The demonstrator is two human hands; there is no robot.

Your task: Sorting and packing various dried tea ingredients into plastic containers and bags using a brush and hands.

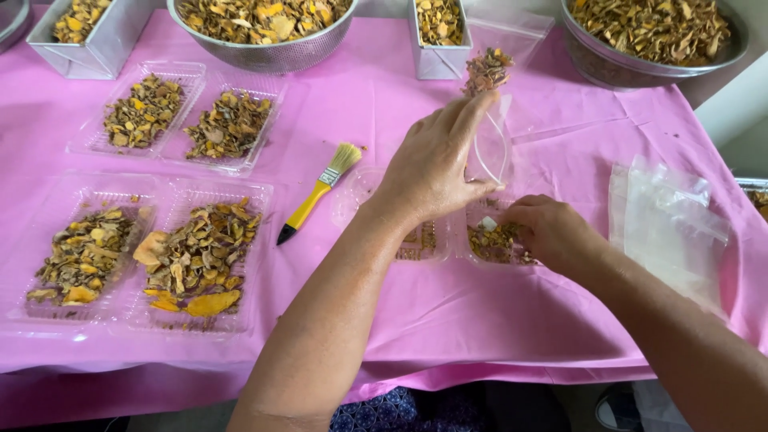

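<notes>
My left hand (436, 164) holds up the clear hinged lid (490, 148) of a small plastic clamshell box, fingers along the lid's edge. My right hand (548, 232) rests in the box's tray (492, 244), fingers closed on the dried brown and yellow pieces there, next to a small white packet (487, 223). A second compartment of dried pieces (422, 240) shows partly under my left wrist.
Two filled double clamshell trays (136, 256) (188, 120) lie at the left on the pink cloth. A yellow-handled brush (316, 192) lies in the middle. Metal bowls (264, 28) (652, 36) and boxes (438, 32) (88, 32) of dried pieces line the far edge. Clear plastic bags (668, 224) lie at the right.
</notes>
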